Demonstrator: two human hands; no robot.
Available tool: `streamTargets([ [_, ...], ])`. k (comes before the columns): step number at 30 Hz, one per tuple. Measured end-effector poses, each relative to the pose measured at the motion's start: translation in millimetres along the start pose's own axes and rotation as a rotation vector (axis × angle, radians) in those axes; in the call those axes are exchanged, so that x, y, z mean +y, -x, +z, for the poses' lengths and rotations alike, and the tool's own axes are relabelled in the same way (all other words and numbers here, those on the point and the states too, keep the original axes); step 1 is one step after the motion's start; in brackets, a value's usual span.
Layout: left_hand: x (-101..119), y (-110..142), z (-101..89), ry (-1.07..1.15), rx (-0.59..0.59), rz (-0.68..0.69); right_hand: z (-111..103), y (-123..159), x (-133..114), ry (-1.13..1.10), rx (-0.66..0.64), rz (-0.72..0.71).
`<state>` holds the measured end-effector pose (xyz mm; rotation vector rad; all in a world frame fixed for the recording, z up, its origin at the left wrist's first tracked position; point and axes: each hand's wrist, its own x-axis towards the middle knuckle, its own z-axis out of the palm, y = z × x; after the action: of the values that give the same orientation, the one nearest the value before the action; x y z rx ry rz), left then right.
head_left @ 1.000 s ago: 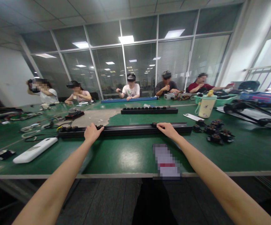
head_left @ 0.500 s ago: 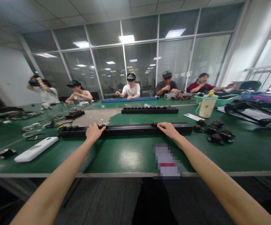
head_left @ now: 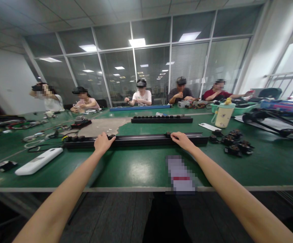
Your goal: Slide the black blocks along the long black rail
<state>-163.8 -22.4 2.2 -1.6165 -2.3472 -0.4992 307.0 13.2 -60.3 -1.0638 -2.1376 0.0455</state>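
Observation:
A long black rail point(head_left: 141, 140) lies crosswise on the green table. Several small black modules point(head_left: 77, 138) sit in its left end. My left hand point(head_left: 102, 143) is closed round a small black module point(head_left: 111, 136) on the rail, thumb pointing right and the other fingers partly hidden. Farther right, my right hand point(head_left: 183, 140) pinches another small black module point(head_left: 168, 134) at the rail's top. Beyond stands a second, shorter black rail point(head_left: 161, 119) with a row of similar modules along it.
Loose black modules point(head_left: 237, 141) are heaped at right, near a white phone point(head_left: 209, 127) and a cream tumbler point(head_left: 224, 114). A white elongated device point(head_left: 40, 161) lies at left. A blurred-out phone-like item point(head_left: 180, 173) rests at the front edge. Several co-workers sit across the table.
My left hand has shifted slightly right along the rail with its module. The right hand and its module have moved a tiny bit right. Across the table, a co-worker's hands have moved.

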Motion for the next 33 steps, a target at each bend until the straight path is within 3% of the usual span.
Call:
streamTargets([
  [22, 2, 2, 7.0, -0.023, 0.046, 0.032, -1, 1, -5, 0.028, 0.011, 0.020],
  [33, 8, 9, 1.9, -0.021, 0.049, 0.044, -3, 3, -5, 0.061, 0.018, 0.053],
])
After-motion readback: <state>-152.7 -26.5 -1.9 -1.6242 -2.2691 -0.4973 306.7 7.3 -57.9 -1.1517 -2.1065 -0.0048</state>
